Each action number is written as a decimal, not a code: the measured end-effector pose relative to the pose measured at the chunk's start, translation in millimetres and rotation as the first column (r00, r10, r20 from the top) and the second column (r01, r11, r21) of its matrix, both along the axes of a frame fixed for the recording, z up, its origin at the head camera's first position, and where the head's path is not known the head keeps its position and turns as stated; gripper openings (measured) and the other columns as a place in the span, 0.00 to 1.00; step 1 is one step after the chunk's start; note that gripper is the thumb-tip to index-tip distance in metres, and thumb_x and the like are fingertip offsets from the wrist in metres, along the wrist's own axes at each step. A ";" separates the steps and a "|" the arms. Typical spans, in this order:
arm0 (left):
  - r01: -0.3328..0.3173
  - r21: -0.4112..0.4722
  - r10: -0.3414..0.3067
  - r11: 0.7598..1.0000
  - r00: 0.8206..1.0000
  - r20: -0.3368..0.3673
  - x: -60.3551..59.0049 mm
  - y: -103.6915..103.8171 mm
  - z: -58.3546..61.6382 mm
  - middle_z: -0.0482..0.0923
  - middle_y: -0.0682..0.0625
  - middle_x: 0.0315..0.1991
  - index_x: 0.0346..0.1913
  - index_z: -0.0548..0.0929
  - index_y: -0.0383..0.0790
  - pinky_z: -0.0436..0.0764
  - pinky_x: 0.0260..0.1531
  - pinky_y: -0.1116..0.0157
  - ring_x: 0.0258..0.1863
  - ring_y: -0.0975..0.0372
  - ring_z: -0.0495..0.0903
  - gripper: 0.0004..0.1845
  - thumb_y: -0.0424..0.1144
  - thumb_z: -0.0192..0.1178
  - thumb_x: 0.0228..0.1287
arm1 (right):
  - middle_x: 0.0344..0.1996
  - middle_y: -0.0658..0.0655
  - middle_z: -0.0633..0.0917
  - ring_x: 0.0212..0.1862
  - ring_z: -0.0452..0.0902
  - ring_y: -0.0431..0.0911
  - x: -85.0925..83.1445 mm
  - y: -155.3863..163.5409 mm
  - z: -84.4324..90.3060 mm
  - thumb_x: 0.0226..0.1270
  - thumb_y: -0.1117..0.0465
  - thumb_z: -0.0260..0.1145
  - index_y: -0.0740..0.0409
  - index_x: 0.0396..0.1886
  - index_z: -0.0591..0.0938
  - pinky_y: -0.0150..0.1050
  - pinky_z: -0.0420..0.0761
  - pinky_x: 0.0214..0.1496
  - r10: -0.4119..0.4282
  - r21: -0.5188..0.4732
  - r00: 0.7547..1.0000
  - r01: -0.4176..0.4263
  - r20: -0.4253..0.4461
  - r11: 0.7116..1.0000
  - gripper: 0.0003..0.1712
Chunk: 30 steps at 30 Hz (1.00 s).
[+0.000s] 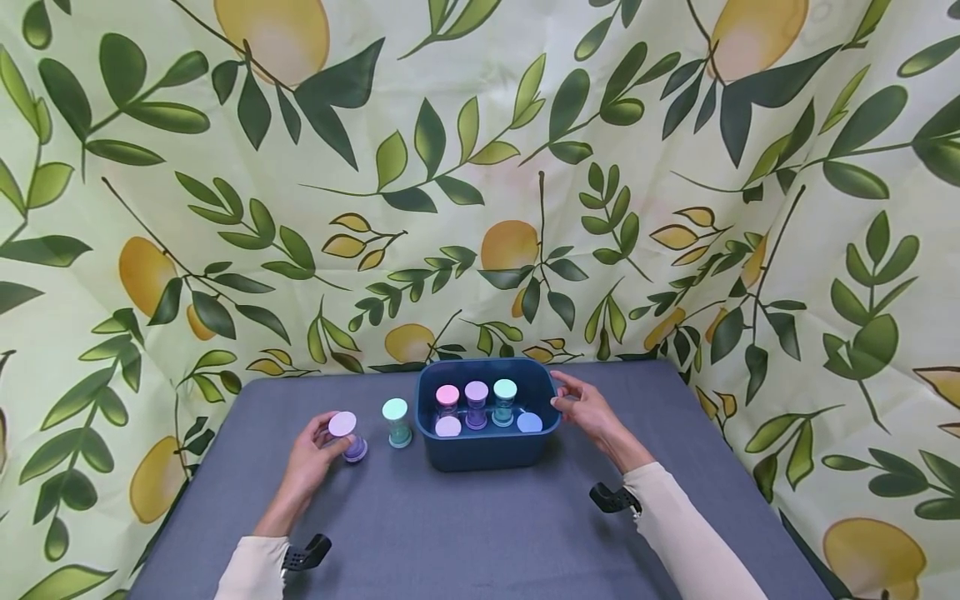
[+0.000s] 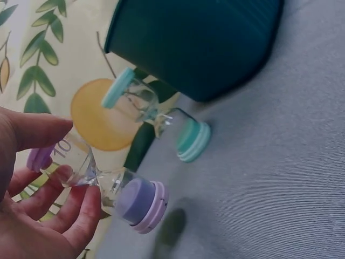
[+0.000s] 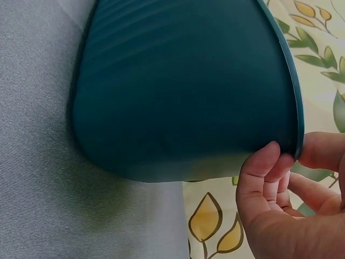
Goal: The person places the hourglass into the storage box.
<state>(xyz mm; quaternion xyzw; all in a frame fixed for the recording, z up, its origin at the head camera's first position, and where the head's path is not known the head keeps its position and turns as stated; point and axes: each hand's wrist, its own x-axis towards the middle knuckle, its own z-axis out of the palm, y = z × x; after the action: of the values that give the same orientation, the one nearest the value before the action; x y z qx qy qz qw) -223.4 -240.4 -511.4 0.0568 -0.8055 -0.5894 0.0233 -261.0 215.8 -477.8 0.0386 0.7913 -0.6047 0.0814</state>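
Observation:
My left hand (image 1: 306,462) holds a purple-capped sand timer (image 1: 356,451) by its upper part, thumb and fingers around the clear glass. The number 10 shows on that glass in the left wrist view, and purple sand (image 2: 135,199) sits in the lower bulb. Just right of it, a mint-green sand timer (image 1: 399,435) stands upright on the table. At the right end of a dark blue bin (image 1: 483,457), my right hand (image 1: 594,414) pinches the rim between thumb and fingers. Inside the bin are a pink timer (image 1: 447,394), a purple timer (image 1: 476,403) and a teal timer (image 1: 504,402).
Toward the bin's front, a pale lavender cap (image 1: 448,427) and a blue cap (image 1: 529,422) show, their lower parts hidden by the wall. A grey cloth covers the table (image 1: 480,533). Lemon-print fabric (image 1: 450,275) hangs behind and along the sides.

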 end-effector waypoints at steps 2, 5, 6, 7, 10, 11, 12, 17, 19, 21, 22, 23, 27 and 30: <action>-0.007 -0.001 0.007 1.000 1.000 -0.002 1.1 -1.5 4.5 0.70 0.37 0.63 0.67 0.67 0.33 0.71 0.44 0.83 0.45 0.78 0.70 0.31 0.32 0.65 0.62 | 0.41 0.55 0.72 0.35 0.70 0.48 -0.3 -0.5 -0.4 0.69 0.66 0.60 0.51 0.73 0.66 0.37 0.75 0.40 0.003 -0.002 1.000 -0.003 0.000 1.000 0.33; -0.018 -0.003 0.018 1.000 1.000 0.003 2.8 -3.2 12.1 0.70 0.39 0.64 0.67 0.66 0.35 0.70 0.44 0.83 0.47 0.77 0.70 0.31 0.34 0.65 0.63 | 0.41 0.55 0.72 0.35 0.70 0.48 -0.2 -1.6 0.1 0.69 0.65 0.60 0.50 0.73 0.67 0.38 0.75 0.42 0.001 -0.005 1.000 -0.001 0.001 1.000 0.33; -0.020 -0.001 0.020 1.000 1.000 0.005 3.3 -3.7 14.5 0.69 0.40 0.64 0.68 0.66 0.35 0.70 0.44 0.82 0.47 0.76 0.70 0.31 0.34 0.65 0.63 | 0.41 0.55 0.72 0.36 0.70 0.48 -0.1 -1.9 0.3 0.69 0.65 0.60 0.50 0.73 0.67 0.39 0.75 0.42 -0.001 -0.006 1.000 0.001 0.001 1.000 0.33; -0.022 0.000 0.022 1.000 1.000 0.005 3.7 -4.1 17.0 0.70 0.42 0.63 0.68 0.66 0.36 0.70 0.45 0.82 0.47 0.76 0.70 0.31 0.34 0.65 0.63 | 0.42 0.55 0.72 0.36 0.70 0.48 0.2 -2.1 0.5 0.69 0.65 0.60 0.50 0.73 0.67 0.39 0.75 0.42 0.001 -0.007 1.000 -0.001 -0.001 1.000 0.33; -0.030 0.025 0.030 0.999 1.000 -0.001 4.8 -4.4 23.9 0.72 0.47 0.60 0.68 0.66 0.37 0.72 0.45 0.82 0.47 0.76 0.70 0.32 0.34 0.65 0.63 | 0.42 0.55 0.71 0.37 0.70 0.48 1.0 -2.3 0.4 0.69 0.66 0.60 0.50 0.74 0.66 0.40 0.75 0.43 -0.003 -0.011 1.000 0.003 -0.004 1.000 0.33; -0.031 0.031 0.032 0.999 0.999 -0.003 4.8 -4.3 25.8 0.71 0.47 0.60 0.68 0.66 0.37 0.72 0.45 0.82 0.47 0.77 0.70 0.32 0.34 0.65 0.63 | 0.42 0.55 0.71 0.38 0.70 0.49 1.3 -2.2 0.2 0.69 0.66 0.60 0.49 0.73 0.67 0.40 0.75 0.44 -0.007 -0.017 1.000 0.007 -0.002 1.000 0.33; -0.035 0.035 0.035 0.999 0.999 -0.003 5.1 -4.1 27.8 0.71 0.48 0.60 0.68 0.66 0.37 0.72 0.45 0.82 0.47 0.77 0.70 0.32 0.34 0.65 0.63 | 0.43 0.55 0.71 0.39 0.70 0.49 1.4 -1.9 0.0 0.69 0.66 0.60 0.49 0.73 0.66 0.40 0.75 0.44 -0.007 -0.016 1.000 0.007 -0.002 1.000 0.33; -0.043 0.014 0.043 0.999 0.999 -0.007 7.6 -2.2 38.1 0.69 0.44 0.64 0.69 0.66 0.39 0.73 0.44 0.81 0.52 0.71 0.70 0.32 0.36 0.65 0.64 | 0.45 0.56 0.71 0.46 0.70 0.50 1.4 -0.3 -1.2 0.69 0.64 0.60 0.48 0.74 0.66 0.38 0.75 0.44 -0.009 -0.011 1.000 0.009 0.004 1.000 0.33; -0.040 0.003 0.040 0.999 0.999 -0.016 8.8 -1.0 42.3 0.69 0.43 0.64 0.69 0.66 0.39 0.72 0.44 0.81 0.55 0.67 0.69 0.32 0.38 0.65 0.64 | 0.45 0.56 0.71 0.47 0.70 0.50 1.5 0.2 -1.3 0.70 0.64 0.60 0.48 0.74 0.66 0.38 0.75 0.44 -0.009 -0.014 1.000 0.009 0.007 1.000 0.33; -0.038 -0.006 0.038 0.999 0.999 -0.028 9.6 0.5 45.9 0.70 0.44 0.64 0.68 0.67 0.39 0.71 0.44 0.81 0.57 0.64 0.69 0.32 0.40 0.66 0.64 | 0.44 0.56 0.71 0.46 0.70 0.50 1.5 0.6 -1.4 0.70 0.65 0.60 0.48 0.74 0.66 0.39 0.75 0.44 -0.008 -0.020 1.000 0.008 0.006 1.000 0.33; -0.038 -0.003 0.037 0.999 0.999 -0.035 9.6 1.5 47.7 0.70 0.44 0.64 0.68 0.67 0.40 0.71 0.44 0.81 0.58 0.63 0.69 0.32 0.40 0.66 0.63 | 0.44 0.56 0.71 0.46 0.70 0.50 1.6 0.7 -1.4 0.70 0.65 0.60 0.48 0.74 0.66 0.40 0.76 0.45 -0.008 -0.021 1.000 0.008 0.006 1.000 0.33; -0.036 -0.003 0.036 0.999 0.999 -0.041 9.7 2.7 49.3 0.70 0.44 0.64 0.68 0.67 0.40 0.71 0.45 0.82 0.58 0.63 0.69 0.32 0.41 0.67 0.63 | 0.44 0.56 0.71 0.46 0.70 0.50 1.7 0.8 -1.5 0.70 0.65 0.60 0.48 0.74 0.66 0.40 0.76 0.45 -0.008 -0.023 1.000 0.008 0.005 1.000 0.33; -0.033 -0.004 0.032 0.999 0.997 -0.068 10.0 8.4 55.3 0.72 0.45 0.62 0.67 0.69 0.39 0.71 0.46 0.83 0.55 0.68 0.70 0.32 0.40 0.68 0.62 | 0.44 0.55 0.71 0.46 0.71 0.50 1.6 0.8 -1.8 0.70 0.65 0.60 0.48 0.74 0.66 0.43 0.77 0.46 -0.005 -0.029 1.000 0.005 0.002 1.000 0.33; -0.023 0.005 0.024 1.000 0.996 -0.086 10.8 13.4 59.6 0.72 0.45 0.61 0.66 0.69 0.38 0.72 0.47 0.84 0.53 0.72 0.71 0.31 0.39 0.68 0.62 | 0.44 0.55 0.71 0.45 0.71 0.50 1.4 0.1 -2.0 0.70 0.65 0.59 0.49 0.74 0.66 0.43 0.78 0.46 0.006 -0.042 1.000 -0.005 0.006 0.999 0.33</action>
<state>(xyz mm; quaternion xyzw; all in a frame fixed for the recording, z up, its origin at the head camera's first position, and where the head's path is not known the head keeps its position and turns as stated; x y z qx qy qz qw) -212.6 -227.0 -451.8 0.0407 -0.8017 -0.5927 0.0649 -259.6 216.0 -479.9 0.0366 0.7782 -0.6209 0.0863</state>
